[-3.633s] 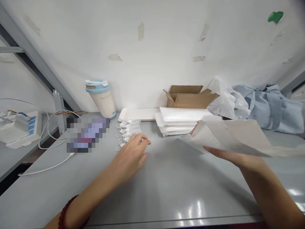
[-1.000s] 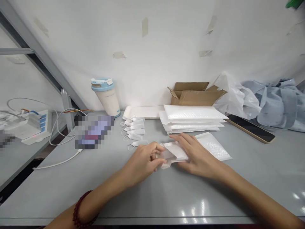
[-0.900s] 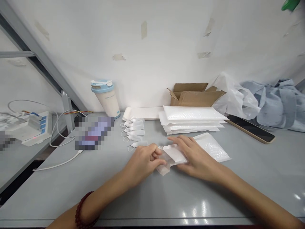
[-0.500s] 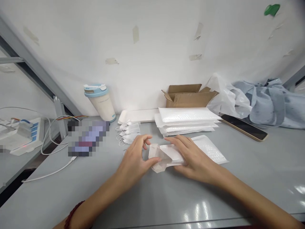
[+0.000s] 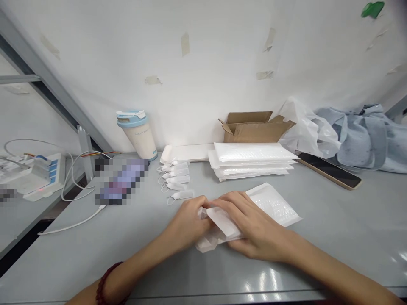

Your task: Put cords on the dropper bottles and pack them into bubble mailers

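A white bubble mailer [image 5: 274, 204] lies slanted on the grey table, its near end with an unfolded flap between my hands. My right hand [image 5: 254, 226] wraps over its middle, thumb on the near side and fingers on the far side. At the mailer's open end, my left hand [image 5: 193, 222] is closed on the crinkled edge, some of its fingers hidden in the mouth. Just beyond my left hand lies a column of small white tags with string loops [image 5: 178, 178]. Behind the mailer, several more bubble mailers [image 5: 251, 152] are stacked flat.
At the back stand a cardboard box [image 5: 259, 132] with raised flaps and a tilted cup [image 5: 138, 135]. A phone [image 5: 329, 169], a plastic bag [image 5: 310, 131] and blue-grey cloth [image 5: 362, 140] are on the right. A charging cable [image 5: 76, 222] and power strip [image 5: 47, 176] are leftward.
My left hand has gone from spread fingers beside the mailer's mouth to closed on its edge. The mailer's open end has come closer to me. The view has shifted slightly.
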Demonstrator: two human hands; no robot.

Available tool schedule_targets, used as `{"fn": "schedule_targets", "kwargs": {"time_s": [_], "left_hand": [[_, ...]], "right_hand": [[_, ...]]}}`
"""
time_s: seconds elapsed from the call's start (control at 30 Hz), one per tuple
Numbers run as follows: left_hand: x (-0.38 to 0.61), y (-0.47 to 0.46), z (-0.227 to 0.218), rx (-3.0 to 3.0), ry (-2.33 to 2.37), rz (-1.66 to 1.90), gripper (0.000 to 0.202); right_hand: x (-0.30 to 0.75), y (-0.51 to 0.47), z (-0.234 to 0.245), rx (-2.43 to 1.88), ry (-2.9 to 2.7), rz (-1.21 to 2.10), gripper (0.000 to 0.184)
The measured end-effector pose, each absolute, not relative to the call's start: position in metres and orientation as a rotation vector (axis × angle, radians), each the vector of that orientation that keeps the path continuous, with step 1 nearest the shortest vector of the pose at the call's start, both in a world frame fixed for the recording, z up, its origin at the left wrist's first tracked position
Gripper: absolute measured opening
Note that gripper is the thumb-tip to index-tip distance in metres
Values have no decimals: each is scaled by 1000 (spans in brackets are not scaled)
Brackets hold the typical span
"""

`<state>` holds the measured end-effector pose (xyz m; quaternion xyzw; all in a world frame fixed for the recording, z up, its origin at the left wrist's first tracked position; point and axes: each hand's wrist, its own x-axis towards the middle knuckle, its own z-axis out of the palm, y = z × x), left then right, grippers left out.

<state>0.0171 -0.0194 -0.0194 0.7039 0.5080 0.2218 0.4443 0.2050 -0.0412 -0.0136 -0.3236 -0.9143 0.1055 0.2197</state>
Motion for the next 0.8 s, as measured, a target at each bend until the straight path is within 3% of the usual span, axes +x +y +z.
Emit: {"fn": "schedule_targets", "kwargs": {"time_s": [0.4, 0.63, 0.73, 0.8], "left_hand": [[12, -11, -23, 1810, 1429, 588, 33], [10, -10, -16, 1802, 1442, 481, 17], [-3, -5, -7, 1639, 1341, 161, 52], [-12, -2, -1, 1582, 1255, 43, 56]], "right_hand": [[194, -38, -31, -884, -2489, -397, 36], [191, -40, -42, -999, -2581, -534, 38], [192, -40, -46, -964, -2604, -500, 35], [190, -41, -48, -925, -2603, -462, 34]]}}
